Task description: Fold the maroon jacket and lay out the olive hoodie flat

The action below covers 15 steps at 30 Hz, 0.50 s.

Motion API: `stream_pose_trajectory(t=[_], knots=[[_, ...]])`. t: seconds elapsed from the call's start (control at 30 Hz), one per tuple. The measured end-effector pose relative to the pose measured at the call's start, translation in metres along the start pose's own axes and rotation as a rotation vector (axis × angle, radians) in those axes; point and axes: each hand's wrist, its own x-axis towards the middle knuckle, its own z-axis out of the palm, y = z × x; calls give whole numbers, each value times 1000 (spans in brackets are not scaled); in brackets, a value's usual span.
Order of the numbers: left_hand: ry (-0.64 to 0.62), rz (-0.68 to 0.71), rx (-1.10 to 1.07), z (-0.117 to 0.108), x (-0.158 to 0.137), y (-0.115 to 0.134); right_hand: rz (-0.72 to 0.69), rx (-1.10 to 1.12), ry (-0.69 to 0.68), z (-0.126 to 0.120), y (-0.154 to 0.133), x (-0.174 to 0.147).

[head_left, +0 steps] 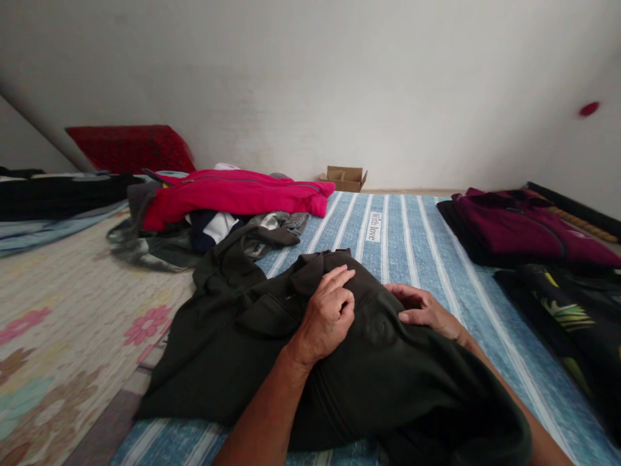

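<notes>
1. The dark garment (pixel 373 382) lies on striped cloth (pixel 427 252), under the left hand (pixel 330 314), fingers curled.
2. The right hand (pixel 429 312) touches its right-hand edge.
3. Whether either hand grips fabric, I cannot tell.

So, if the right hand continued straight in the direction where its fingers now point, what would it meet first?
Most likely the dark garment, which the right hand seems to touch now; the left hand lies roughly beyond. One view leaves the depth unclear.
</notes>
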Motion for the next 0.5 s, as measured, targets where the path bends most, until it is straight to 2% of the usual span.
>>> stream_pose_trajectory(t=[0.37, 0.5], knots=[[-15, -35, -12, 2, 0, -1, 26, -13, 12, 0, 0, 1], [-26, 5, 18, 3, -1, -1, 18, -18, 16, 1, -1, 0]])
